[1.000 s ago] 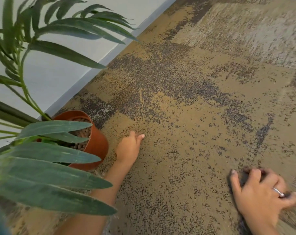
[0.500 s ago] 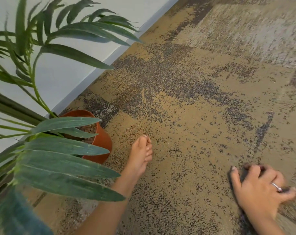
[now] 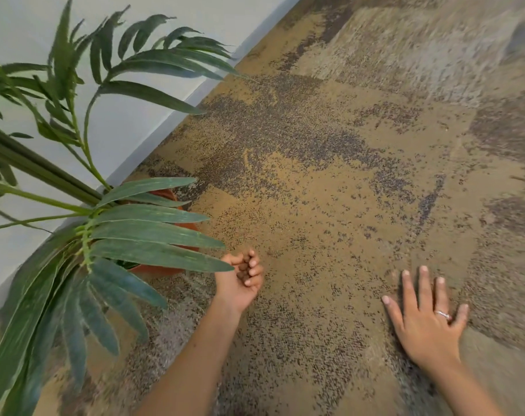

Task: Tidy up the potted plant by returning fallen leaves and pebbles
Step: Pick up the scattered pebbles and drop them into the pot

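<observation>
Carpet (image 3: 330, 205), mottled tan and dark grey, runs up to a pale wall (image 3: 129, 121) at upper left.

Potted plant (image 3: 141, 232) at left by the wall. Long green leaves fan out over the terracotta pot (image 3: 189, 226); only slivers of the rim and side show between them. Pot contents hidden by foliage.

Left hand (image 3: 240, 279) just right of the pot, palm turned up, fingers (image 3: 255, 265) curled loosely inward as if cupped. Cannot tell whether anything lies in the palm; shadow there, nothing distinct.

Right hand (image 3: 423, 316) well apart to the right, palm down flat on the carpet, fingers spread and released, holding nothing. Ring (image 3: 443, 314) on one finger.

No loose pebbles or fallen leaves made out on the carpet; pattern is speckled and frame edges blurred.

No brands, labels or writing legible anywhere.
</observation>
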